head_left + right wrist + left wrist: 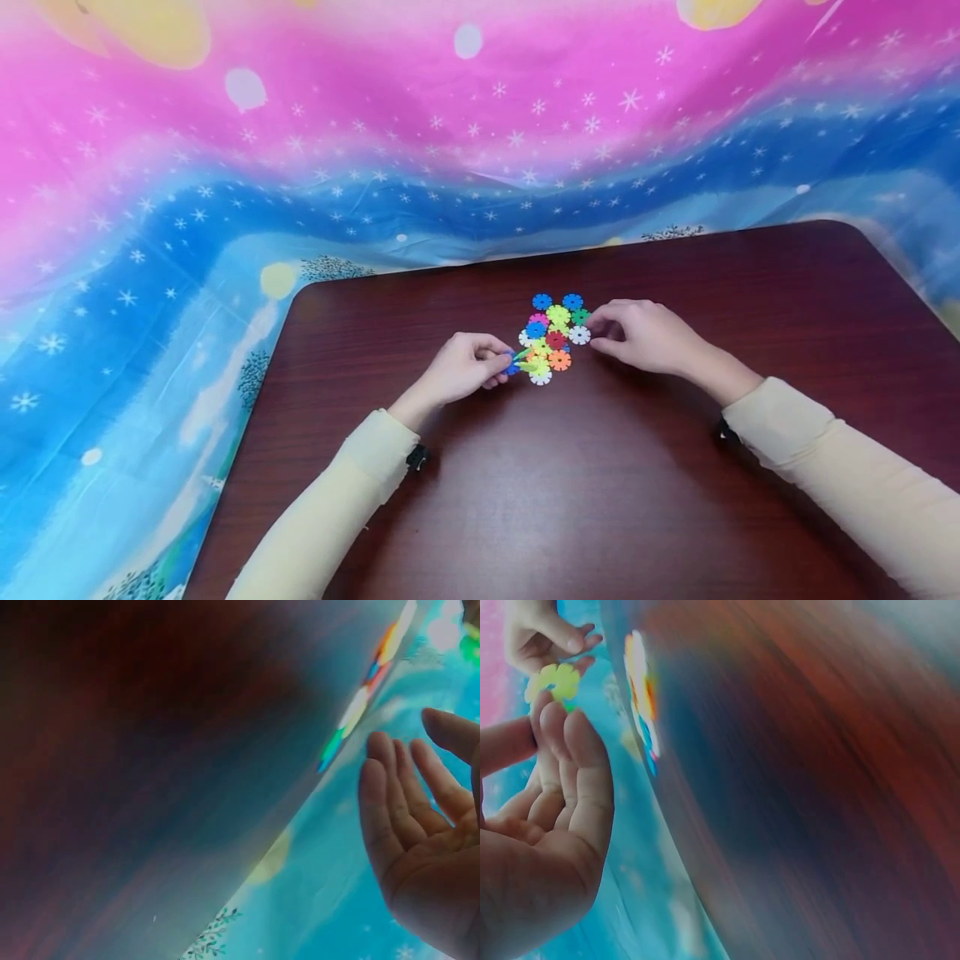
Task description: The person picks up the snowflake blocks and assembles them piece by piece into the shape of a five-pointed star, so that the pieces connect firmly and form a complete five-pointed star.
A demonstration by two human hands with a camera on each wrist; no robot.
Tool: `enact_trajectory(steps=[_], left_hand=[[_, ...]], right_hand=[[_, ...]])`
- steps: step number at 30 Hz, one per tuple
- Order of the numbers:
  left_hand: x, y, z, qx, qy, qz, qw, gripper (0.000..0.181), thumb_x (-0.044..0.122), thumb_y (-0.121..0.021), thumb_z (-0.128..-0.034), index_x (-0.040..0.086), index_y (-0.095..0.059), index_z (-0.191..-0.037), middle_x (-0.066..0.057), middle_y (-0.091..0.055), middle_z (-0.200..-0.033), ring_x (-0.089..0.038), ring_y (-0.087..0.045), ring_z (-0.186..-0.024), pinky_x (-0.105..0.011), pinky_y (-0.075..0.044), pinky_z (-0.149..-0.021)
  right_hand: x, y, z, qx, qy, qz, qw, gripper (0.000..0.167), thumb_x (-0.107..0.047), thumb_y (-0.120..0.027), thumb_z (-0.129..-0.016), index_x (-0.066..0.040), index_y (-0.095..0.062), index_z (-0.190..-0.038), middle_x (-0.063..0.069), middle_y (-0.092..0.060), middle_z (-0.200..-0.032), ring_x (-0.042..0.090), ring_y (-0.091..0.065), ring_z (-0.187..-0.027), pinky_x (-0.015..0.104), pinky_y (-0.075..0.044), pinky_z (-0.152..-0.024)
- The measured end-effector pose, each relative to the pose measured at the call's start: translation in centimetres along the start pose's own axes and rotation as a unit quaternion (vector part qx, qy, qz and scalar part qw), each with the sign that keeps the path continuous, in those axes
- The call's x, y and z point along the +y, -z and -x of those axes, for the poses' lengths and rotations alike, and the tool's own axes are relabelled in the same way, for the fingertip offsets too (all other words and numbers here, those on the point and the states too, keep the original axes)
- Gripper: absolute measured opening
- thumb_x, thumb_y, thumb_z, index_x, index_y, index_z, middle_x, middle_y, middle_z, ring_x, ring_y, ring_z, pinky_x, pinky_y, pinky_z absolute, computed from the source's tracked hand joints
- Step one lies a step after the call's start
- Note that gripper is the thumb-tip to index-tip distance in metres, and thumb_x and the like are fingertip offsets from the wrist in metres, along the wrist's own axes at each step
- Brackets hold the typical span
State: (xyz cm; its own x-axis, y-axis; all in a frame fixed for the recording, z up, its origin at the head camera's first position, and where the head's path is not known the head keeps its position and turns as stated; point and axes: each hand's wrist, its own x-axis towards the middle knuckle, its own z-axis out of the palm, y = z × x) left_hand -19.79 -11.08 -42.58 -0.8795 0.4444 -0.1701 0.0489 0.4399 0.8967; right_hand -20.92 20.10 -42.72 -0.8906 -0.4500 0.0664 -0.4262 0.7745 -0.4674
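A person's left hand pinches a few seemingly joined discs near their edge, probably so the slots stay free. The right hand holds nothing, thumb apart from loosely extended fingers, just beside a white disc. The colourful pile lies between them on the worktop, presumably for easy reach.
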Motion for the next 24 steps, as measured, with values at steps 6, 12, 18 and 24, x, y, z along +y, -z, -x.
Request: enact_trajectory(steps=[6, 12, 18, 24], left_hand=[[-1.2, 1.5, 0.5, -0.02, 0.033, -0.073, 0.9966, 0.014, 0.016, -0.07, -0.1005, 0.005, -0.076, -0.105, -0.004, -0.073, -0.076, -0.027, -0.071, -0.072, -0.036, -0.061, -0.064], [-1.8, 2.1, 0.7, -0.041, 0.046, -0.12, 0.9909, 0.013, 0.018, -0.069, -0.1006, 0.009, -0.077, -0.104, -0.003, -0.071, -0.076, -0.024, -0.069, -0.066, -0.036, -0.058, -0.061], [-2.1, 2.5, 0.8, -0.033, 0.046, -0.171, 0.9837, 0.013, 0.024, -0.071, -0.0996, 0.014, -0.078, -0.103, 0.0, -0.071, -0.074, -0.02, -0.067, -0.065, -0.034, -0.056, -0.061], [-2.3, 3.0, 0.8, -0.014, 0.038, -0.255, 0.9661, 0.015, 0.025, -0.07, -0.0991, 0.016, -0.077, -0.108, 0.006, -0.069, -0.07, -0.013, -0.064, -0.065, -0.033, -0.05, -0.065]], right_hand=[[0.9, -0.5, -1.6, -0.045, -0.009, 0.064, 0.9969, 0.033, -0.026, -0.081, -0.092, -0.013, -0.075, -0.122, 0.004, -0.071, -0.108, 0.016, -0.064, -0.084, 0.045, -0.057, -0.076], [1.2, -1.1, -2.5, -0.051, 0.014, 0.094, 0.9942, 0.039, -0.029, -0.081, -0.092, -0.017, -0.074, -0.128, 0.005, -0.068, -0.105, 0.017, -0.061, -0.081, 0.039, -0.054, -0.065], [1.3, -1.2, -2.9, -0.064, 0.025, 0.102, 0.9924, 0.038, -0.03, -0.082, -0.091, -0.018, -0.075, -0.126, 0.005, -0.065, -0.1, 0.017, -0.058, -0.078, 0.038, -0.052, -0.062], [1.2, -1.1, -3.3, -0.105, -0.016, 0.08, 0.9911, 0.034, -0.033, -0.081, -0.092, -0.014, -0.07, -0.119, 0.006, -0.06, -0.107, 0.021, -0.059, -0.088, 0.044, -0.055, -0.076]])
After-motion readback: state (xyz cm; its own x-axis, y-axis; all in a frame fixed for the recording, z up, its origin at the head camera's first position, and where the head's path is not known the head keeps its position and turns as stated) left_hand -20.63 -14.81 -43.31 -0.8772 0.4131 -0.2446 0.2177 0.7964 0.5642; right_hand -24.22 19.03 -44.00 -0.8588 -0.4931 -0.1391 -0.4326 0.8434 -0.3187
